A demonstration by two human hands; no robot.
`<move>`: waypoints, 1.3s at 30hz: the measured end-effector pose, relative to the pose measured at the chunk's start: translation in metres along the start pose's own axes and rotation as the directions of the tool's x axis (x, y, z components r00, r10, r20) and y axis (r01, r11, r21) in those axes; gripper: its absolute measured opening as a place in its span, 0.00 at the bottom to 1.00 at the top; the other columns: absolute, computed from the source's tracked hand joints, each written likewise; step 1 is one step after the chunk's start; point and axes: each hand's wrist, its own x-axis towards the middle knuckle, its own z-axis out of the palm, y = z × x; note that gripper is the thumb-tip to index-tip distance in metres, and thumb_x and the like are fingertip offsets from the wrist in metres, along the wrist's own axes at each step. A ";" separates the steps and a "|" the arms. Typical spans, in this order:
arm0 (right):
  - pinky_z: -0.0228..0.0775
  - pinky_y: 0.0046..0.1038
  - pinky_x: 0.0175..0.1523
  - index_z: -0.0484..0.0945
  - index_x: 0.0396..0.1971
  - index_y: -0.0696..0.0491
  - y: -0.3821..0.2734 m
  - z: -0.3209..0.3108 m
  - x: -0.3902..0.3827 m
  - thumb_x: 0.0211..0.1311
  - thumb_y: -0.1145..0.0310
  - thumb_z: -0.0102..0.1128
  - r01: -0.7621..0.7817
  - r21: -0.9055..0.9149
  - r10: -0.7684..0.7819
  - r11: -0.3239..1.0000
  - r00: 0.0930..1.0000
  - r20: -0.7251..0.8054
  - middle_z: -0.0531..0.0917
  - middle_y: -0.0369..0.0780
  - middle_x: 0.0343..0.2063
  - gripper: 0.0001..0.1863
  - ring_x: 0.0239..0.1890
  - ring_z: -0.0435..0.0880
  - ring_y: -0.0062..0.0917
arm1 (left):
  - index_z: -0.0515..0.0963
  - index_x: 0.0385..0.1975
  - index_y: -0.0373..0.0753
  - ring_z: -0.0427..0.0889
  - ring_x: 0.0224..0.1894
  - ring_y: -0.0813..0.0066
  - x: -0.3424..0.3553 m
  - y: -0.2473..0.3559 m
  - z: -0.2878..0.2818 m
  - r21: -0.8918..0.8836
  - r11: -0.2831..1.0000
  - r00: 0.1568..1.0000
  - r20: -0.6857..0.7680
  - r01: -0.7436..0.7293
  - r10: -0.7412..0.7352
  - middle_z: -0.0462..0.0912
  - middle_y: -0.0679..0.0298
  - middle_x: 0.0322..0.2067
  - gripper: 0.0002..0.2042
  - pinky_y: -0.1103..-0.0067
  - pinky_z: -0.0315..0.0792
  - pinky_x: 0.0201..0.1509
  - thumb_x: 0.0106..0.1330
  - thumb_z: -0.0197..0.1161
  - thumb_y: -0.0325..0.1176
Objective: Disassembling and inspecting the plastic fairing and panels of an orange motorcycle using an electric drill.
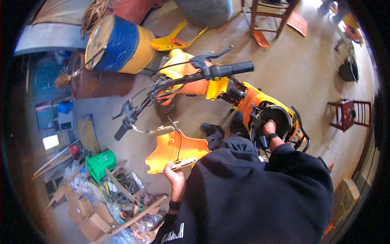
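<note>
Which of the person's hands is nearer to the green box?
Left. The left hand, holding the orange panel, is right of the green box, across a gap; the right hand is farther right, at the black bowl-shaped part.

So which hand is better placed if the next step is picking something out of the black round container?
Probably the right hand: it reaches into the black round container, while the left hand grips the orange panel by its edge.
</note>
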 end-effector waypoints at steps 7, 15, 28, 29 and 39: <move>0.76 0.44 0.44 0.83 0.29 0.61 0.028 0.030 0.026 0.55 0.68 0.61 0.073 -0.015 -0.070 0.997 0.989 0.128 0.84 0.56 0.34 0.10 0.42 0.84 0.51 | 0.68 0.47 0.34 0.74 0.48 0.67 0.002 0.050 -0.002 0.247 0.917 0.948 0.030 -0.314 0.317 0.71 0.61 0.44 0.23 0.74 0.69 0.56 0.45 0.51 0.18; 0.75 0.37 0.39 0.85 0.30 0.50 0.102 0.096 0.091 0.57 0.57 0.62 0.593 -0.510 -0.425 0.623 0.804 0.416 0.85 0.44 0.29 0.12 0.33 0.84 0.38 | 0.73 0.45 0.32 0.80 0.43 0.68 -0.013 0.143 -0.006 0.426 0.791 0.873 0.410 -0.440 0.265 0.77 0.63 0.39 0.24 0.75 0.75 0.50 0.42 0.51 0.19; 0.76 0.38 0.35 0.80 0.23 0.63 0.041 -0.006 0.029 0.54 0.63 0.62 0.234 -0.036 -0.229 0.971 0.967 0.113 0.83 0.53 0.23 0.15 0.29 0.85 0.44 | 0.66 0.58 0.35 0.79 0.46 0.62 0.041 0.169 0.011 0.198 0.977 0.857 0.513 -0.075 -0.038 0.76 0.57 0.47 0.30 0.69 0.79 0.49 0.49 0.59 0.25; 0.76 0.36 0.33 0.80 0.23 0.63 0.038 -0.012 0.026 0.55 0.65 0.61 0.258 0.023 -0.259 0.966 0.962 0.085 0.83 0.50 0.22 0.14 0.26 0.85 0.40 | 0.65 0.58 0.36 0.79 0.46 0.62 0.038 0.168 0.025 0.155 0.987 0.854 0.517 -0.033 -0.052 0.75 0.57 0.47 0.31 0.70 0.79 0.48 0.49 0.59 0.25; 0.73 0.21 0.33 0.77 0.39 0.61 -0.277 -0.200 -0.164 0.69 0.73 0.54 0.665 0.475 -0.772 0.577 0.634 0.051 0.82 0.36 0.29 0.07 0.31 0.80 0.17 | 0.69 0.57 0.40 0.77 0.31 0.78 0.052 0.150 0.061 0.008 1.000 0.806 0.592 0.021 -0.022 0.75 0.65 0.40 0.29 0.82 0.77 0.29 0.49 0.55 0.23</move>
